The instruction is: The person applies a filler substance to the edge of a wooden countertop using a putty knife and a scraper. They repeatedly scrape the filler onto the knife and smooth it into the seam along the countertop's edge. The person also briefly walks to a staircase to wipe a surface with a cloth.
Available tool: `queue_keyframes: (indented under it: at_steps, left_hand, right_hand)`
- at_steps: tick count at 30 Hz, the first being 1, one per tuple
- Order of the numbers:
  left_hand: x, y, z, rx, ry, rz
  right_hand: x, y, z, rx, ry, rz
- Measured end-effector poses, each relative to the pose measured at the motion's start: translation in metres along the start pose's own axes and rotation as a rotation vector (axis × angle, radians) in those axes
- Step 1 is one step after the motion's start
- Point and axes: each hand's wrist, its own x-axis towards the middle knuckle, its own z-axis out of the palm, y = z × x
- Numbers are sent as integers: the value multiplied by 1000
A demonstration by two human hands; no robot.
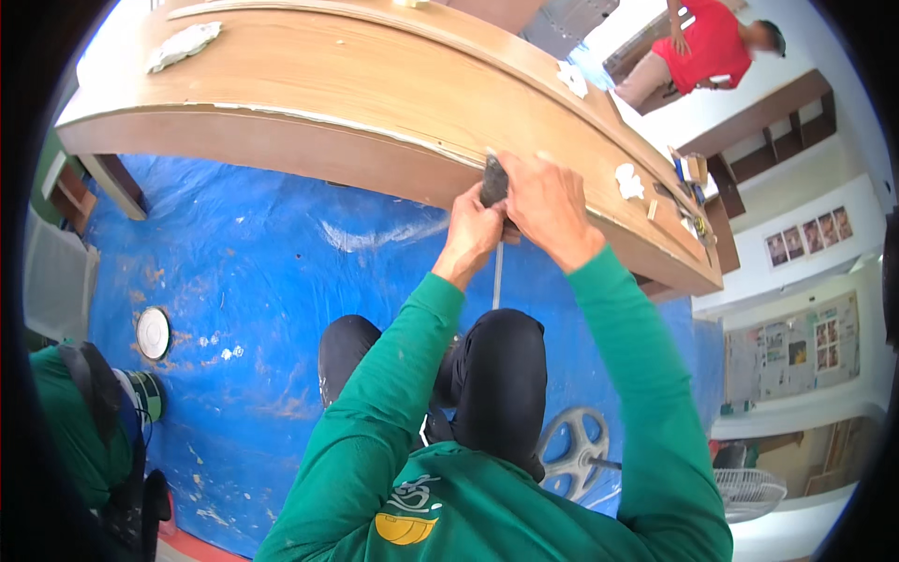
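My left hand (472, 226) and my right hand (549, 205) meet at the front edge of a long wooden piece of furniture (316, 77). Between them is a dark grey flat piece (494, 181), held upright against that edge; whether it is a scraper blade or folded abrasive I cannot tell. Fingers of both hands close on it, the left around its lower end and the right along its side. A ragged white line (337, 123), like filler, runs along the edge to the left of my hands. My fingertips are partly hidden.
Crumpled white wads (186, 46) lie on the wood, with small tools (692, 175) at its right end. Blue sheeting (267, 337) covers the floor. A pedestal fan base (579, 453) stands beside my knee. A person in red (706, 42) stands beyond; another in green (77, 421) is at left.
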Motion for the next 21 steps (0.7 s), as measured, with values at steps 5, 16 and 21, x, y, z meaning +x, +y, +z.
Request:
queue_keyframes:
  at_steps: [5,16,21]
  left_hand:
    - [9,-27,-1,69,50,216]
    - [3,-6,2,-20,23,51]
    - [-11,-12,1,-2,47,12]
  right_hand:
    - [-25,2,10,-4,64,-23]
    - [-5,2,10,-39,35,-8]
    - [-24,-3,4,-54,50,28]
